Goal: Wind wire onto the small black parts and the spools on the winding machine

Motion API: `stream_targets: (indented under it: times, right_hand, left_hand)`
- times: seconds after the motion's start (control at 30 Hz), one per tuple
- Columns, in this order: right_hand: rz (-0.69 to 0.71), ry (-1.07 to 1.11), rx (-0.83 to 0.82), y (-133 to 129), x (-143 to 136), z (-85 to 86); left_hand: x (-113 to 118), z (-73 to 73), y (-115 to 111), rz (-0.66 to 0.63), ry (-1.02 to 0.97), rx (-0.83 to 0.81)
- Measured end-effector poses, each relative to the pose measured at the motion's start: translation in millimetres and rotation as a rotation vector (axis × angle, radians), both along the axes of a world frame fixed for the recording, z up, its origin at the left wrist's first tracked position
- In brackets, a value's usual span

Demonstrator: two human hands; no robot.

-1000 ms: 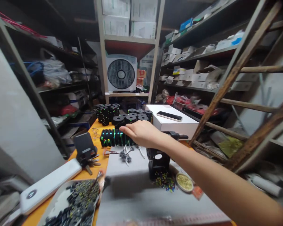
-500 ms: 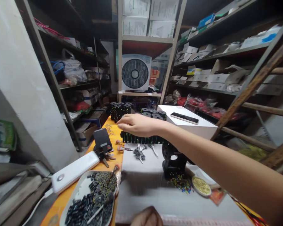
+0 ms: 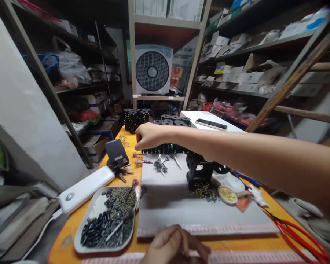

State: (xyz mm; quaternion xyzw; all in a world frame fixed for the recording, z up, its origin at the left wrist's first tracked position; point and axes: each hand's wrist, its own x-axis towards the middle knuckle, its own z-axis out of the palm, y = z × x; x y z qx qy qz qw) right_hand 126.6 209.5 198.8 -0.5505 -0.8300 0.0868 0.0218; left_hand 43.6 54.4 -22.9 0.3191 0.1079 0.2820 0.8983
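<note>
My right hand (image 3: 148, 135) reaches in from the right across the table, its fingers curled downward beside the left end of a long row of black discs (image 3: 165, 147) with green bits. Whatever those fingers hold is hidden. At the bottom edge, my left hand (image 3: 176, 244) has thumb and fingers pressed together; their contents cannot be made out. Between the hands, dark frayed pieces (image 3: 161, 165) with white stems lie on a grey board (image 3: 165, 216). Small red-ended pieces (image 3: 143, 161) rest by its left edge.
At left are a tray (image 3: 92, 203) of small dark parts, a white power bank (image 3: 85, 189), and keys with a black holder (image 3: 117, 153). A black stand (image 3: 199, 172), colored bits (image 3: 206, 192), a yellowish dish (image 3: 227, 194) and red-handled pliers (image 3: 299, 234) lie to the right.
The view has tilted downward, showing more of the table front. My right hand's fingers are more curled. My left hand shows more fully at the bottom.
</note>
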Motion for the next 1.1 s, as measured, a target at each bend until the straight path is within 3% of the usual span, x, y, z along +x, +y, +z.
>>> stream_targets:
  times: [0.23,0.5,0.63,0.7,0.77,0.87,1.03,1.1]
  right_hand:
    - [0.002,0.068,-0.023,8,8,-2.6]
    - [-0.002,0.038,0.036,-2,-1,-1.5]
    - [0.076,0.079,0.130,-10,25,12.6]
    - [0.028,0.080,0.136,-14,49,14.3]
    - [-0.075,0.085,0.073,-18,73,7.5]
    - [-0.114,0.081,0.151,-23,95,-13.6]
    - [-0.111,0.114,0.324,-32,94,-32.8]
    - [-0.066,0.184,0.487,-48,92,-37.4]
  left_hand:
    - [-7,14.7,-5,-0.042,-0.005,-0.073]
    - [-2,5.6,-7,-0.060,-0.019,-0.033]
    - [-2,0.7,-8,-0.102,-0.001,-0.015]
    - [-4,1.2,-9,-0.115,-0.006,-0.007]
    - [-5,2.7,-10,-0.109,-0.016,0.004]
    - [-6,2.8,-10,-0.073,-0.012,0.027]
    - [-2,-7.5,-11,0.004,0.063,0.068]
    - [-2,-14.1,-11,0.031,0.111,0.085]
